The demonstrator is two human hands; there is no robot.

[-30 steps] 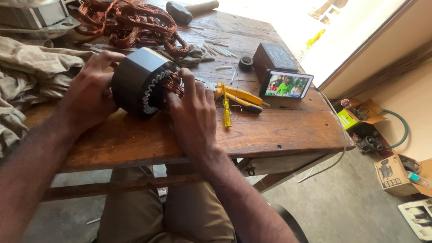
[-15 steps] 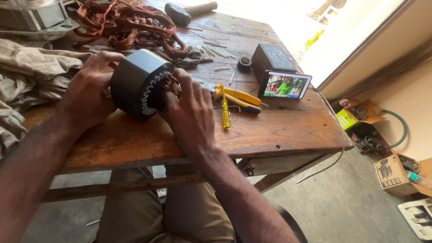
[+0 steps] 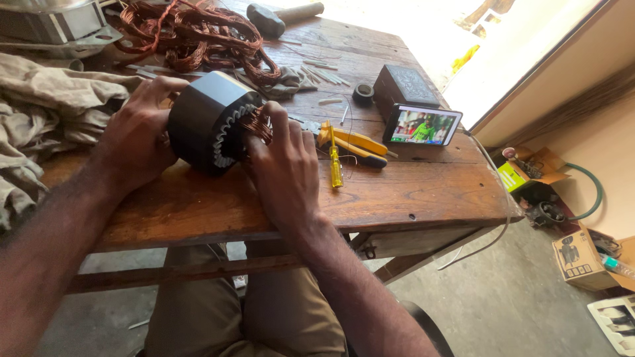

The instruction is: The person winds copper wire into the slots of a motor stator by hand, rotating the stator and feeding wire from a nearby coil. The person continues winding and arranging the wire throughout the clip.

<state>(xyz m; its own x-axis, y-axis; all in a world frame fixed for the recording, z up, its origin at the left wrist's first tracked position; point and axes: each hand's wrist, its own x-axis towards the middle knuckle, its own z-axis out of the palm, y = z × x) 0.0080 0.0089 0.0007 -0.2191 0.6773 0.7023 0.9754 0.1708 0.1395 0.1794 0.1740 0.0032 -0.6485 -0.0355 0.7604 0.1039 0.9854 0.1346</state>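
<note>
A dark cylindrical motor stator [image 3: 206, 118] lies on its side on the wooden table [image 3: 410, 192], its slotted open face turned right. My left hand [image 3: 135, 135] grips its far left side and steadies it. My right hand [image 3: 286, 162] presses against the open face, fingers closed on the copper wire coil [image 3: 256, 123] that sticks out of the slots. The inside of the stator is mostly hidden by my right hand.
A tangle of copper wire [image 3: 198, 33] lies behind the stator. A yellow screwdriver [image 3: 335, 165] and yellow-handled pliers [image 3: 357, 142] lie right of my hand. A phone [image 3: 422, 125] leans on a dark box [image 3: 405, 86]. Cloth [image 3: 40, 112] at left; hammer [image 3: 278, 14] at back.
My right hand has shifted slightly on the coil at the stator face. The stator and left hand stay where they were.
</note>
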